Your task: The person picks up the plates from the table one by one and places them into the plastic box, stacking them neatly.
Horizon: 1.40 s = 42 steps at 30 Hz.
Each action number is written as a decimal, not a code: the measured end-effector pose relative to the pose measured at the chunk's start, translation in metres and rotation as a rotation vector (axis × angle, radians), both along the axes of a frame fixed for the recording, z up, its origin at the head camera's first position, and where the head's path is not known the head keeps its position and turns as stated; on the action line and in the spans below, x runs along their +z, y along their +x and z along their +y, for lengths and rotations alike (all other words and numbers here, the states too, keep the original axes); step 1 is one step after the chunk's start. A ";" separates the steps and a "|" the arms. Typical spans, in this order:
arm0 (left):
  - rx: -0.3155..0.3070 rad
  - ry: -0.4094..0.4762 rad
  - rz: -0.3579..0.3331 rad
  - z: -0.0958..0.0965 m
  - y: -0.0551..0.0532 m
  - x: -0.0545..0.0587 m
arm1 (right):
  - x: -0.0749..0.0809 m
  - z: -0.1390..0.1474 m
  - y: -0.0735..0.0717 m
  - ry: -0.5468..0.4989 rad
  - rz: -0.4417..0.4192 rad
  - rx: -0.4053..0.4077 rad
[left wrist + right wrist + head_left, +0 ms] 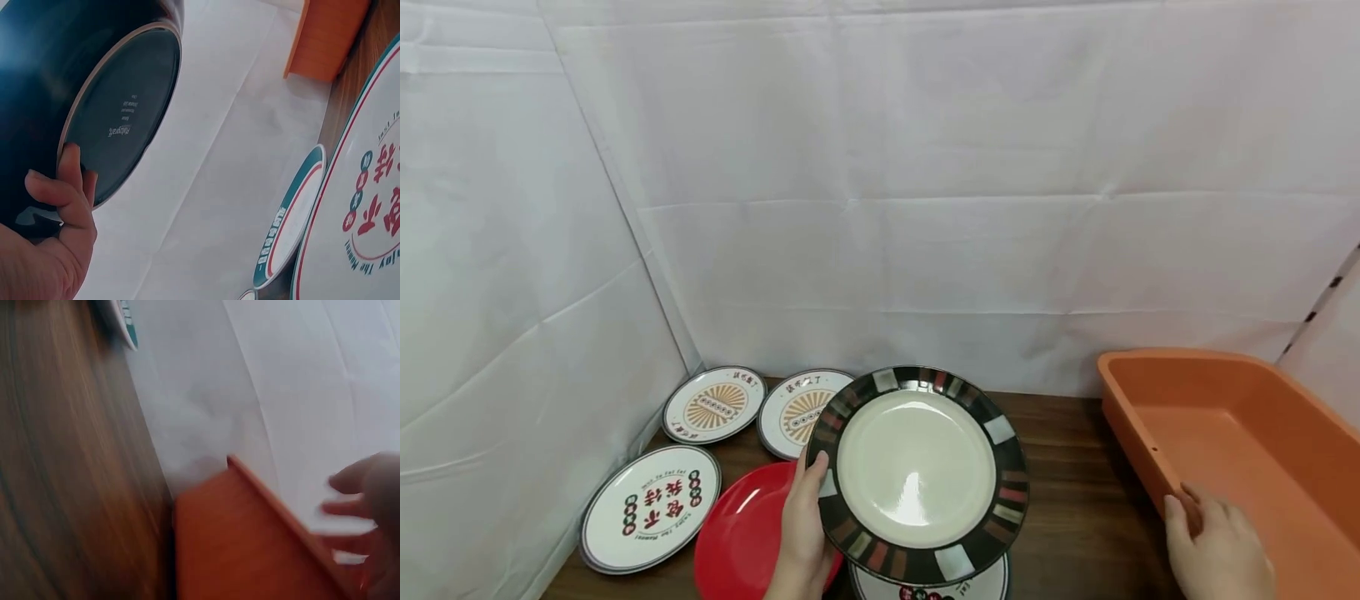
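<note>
My left hand (802, 521) grips the left edge of a round plate (917, 467) with a cream centre and a dark rim of coloured blocks. The left wrist view shows its dark underside (125, 119) with small print, and the fingers curled at the edge. Beneath it lie a red plate (733, 533) and a partly covered white plate (955, 587). At the right, my right hand (1221, 546) hovers over the near side of an orange tub (1123, 400), its fingers loosely bent and holding nothing. Whether it touches the tub's rim, I cannot tell.
White printed plates lie at the left: one at the back corner (715, 404), another beside it (790, 417), and a larger one (651, 508) in front. Brown wooden tabletop (1067, 500) runs between plates and tub. White cloth walls (880, 167) stand behind and left.
</note>
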<state>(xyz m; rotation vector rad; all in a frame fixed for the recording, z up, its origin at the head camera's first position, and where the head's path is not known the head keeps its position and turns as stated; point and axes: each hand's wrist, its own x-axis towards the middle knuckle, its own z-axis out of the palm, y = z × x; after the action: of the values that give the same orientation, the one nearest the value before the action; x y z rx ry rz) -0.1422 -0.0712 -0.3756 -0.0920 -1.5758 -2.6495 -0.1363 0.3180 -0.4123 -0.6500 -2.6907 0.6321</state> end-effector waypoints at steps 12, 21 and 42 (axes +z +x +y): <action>0.058 0.007 0.016 -0.002 0.000 0.001 | -0.002 0.007 -0.007 0.046 -0.174 -0.028; 0.090 0.007 0.045 -0.005 -0.001 0.001 | 0.003 -0.004 -0.007 0.044 -0.189 -0.020; 0.090 -0.001 0.061 -0.008 -0.002 0.000 | -0.002 -0.064 0.000 0.169 0.133 0.217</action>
<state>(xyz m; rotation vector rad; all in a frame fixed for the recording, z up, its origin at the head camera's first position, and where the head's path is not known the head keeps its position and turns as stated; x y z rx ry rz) -0.1439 -0.0791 -0.3758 -0.0993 -1.5254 -2.5530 -0.1367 0.2544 -0.4143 -0.2646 -2.6717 0.4732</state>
